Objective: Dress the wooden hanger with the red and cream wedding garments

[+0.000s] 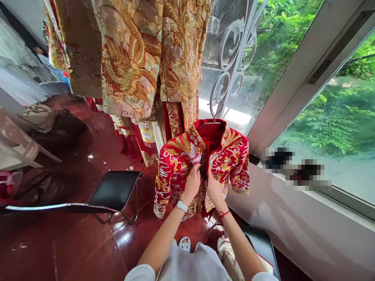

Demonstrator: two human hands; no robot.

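Observation:
A small red jacket with gold and silver embroidery hangs on a hanger in front of me. My left hand pinches the left front edge of the jacket at chest height. My right hand grips the right front edge, right beside the other hand at the centre opening. A white watch sits on my left wrist and a red string on my right wrist.
Gold embroidered robes hang above and behind the jacket. A black stool stands on the red tiled floor to the left. A window with a white sill runs along the right, behind a white scrolled metal grille.

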